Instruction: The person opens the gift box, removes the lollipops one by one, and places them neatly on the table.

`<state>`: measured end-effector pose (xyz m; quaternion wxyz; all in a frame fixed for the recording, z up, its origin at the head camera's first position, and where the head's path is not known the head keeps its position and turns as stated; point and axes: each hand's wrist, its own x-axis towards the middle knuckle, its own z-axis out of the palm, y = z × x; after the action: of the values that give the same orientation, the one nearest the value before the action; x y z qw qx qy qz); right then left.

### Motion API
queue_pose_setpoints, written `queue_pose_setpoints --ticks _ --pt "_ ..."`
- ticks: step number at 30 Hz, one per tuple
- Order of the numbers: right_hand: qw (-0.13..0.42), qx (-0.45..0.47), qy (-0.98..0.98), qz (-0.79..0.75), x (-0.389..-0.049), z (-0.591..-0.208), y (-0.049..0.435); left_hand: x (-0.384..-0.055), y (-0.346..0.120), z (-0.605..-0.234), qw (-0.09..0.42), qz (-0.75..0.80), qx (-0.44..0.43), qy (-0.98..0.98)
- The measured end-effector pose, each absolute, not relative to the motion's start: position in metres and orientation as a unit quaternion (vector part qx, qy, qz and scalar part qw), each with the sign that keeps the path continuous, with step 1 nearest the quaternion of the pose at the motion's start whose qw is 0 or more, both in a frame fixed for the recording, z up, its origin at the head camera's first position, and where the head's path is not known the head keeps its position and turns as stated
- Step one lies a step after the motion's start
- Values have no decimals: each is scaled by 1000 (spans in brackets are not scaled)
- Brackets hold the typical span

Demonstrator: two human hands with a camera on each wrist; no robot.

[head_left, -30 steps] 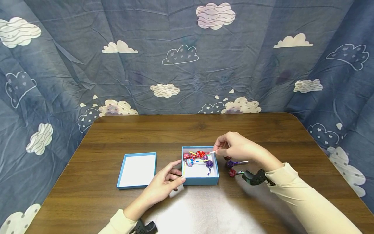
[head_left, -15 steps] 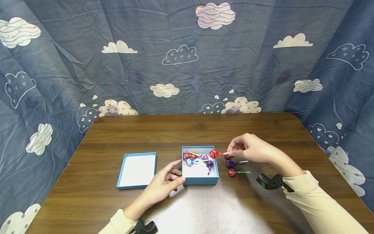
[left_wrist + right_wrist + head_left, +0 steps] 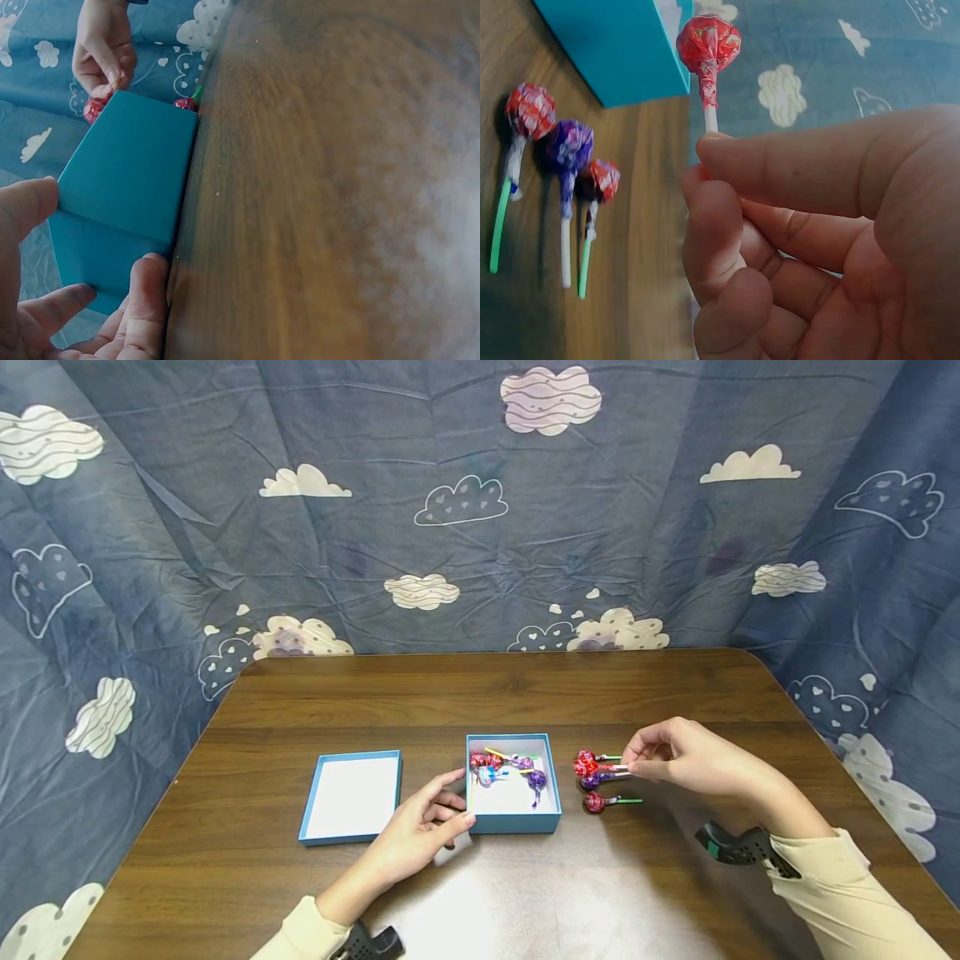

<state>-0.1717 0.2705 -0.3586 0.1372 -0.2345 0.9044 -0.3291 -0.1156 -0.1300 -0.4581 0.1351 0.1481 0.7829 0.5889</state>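
Note:
My left hand (image 3: 423,822) holds the left side of an open blue box (image 3: 517,824), thumb at the near corner and fingertips on the side wall (image 3: 112,259). Inside lie several wrapped lollipops (image 3: 536,779), red, purple and blue-white. To the box's right, my right hand (image 3: 693,764) pinches a red lollipop (image 3: 709,49) by its white stick, between thumb and index finger. Its head points left. From above it overlaps the gap between a red lollipop (image 3: 586,755) and a purple one (image 3: 590,782) on the table. Nearer me lies another red lollipop (image 3: 594,802) with a green stick.
A shallow blue-edged lid (image 3: 352,797) with a white inside lies on the wooden table (image 3: 420,702), left of the left hand. A cloud-patterned cloth (image 3: 360,527) hangs behind the table and at both sides.
My right hand has moved right, carrying the red lollipop from above the box's right edge to over the lollipops on the table. The left hand and box have stayed put.

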Motion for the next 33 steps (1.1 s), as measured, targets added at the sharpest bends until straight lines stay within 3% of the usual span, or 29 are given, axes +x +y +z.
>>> queue_pose_setpoints --ticks 8,19,33 --pt "140 -235 895 -352 -166 -371 290 -116 -129 -457 135 596 144 778" --pt "199 -233 864 -401 -159 -397 302 -115 -130 -457 136 594 145 780" --pt "230 -255 840 -421 -155 -419 301 -116 -129 -457 136 595 145 779"
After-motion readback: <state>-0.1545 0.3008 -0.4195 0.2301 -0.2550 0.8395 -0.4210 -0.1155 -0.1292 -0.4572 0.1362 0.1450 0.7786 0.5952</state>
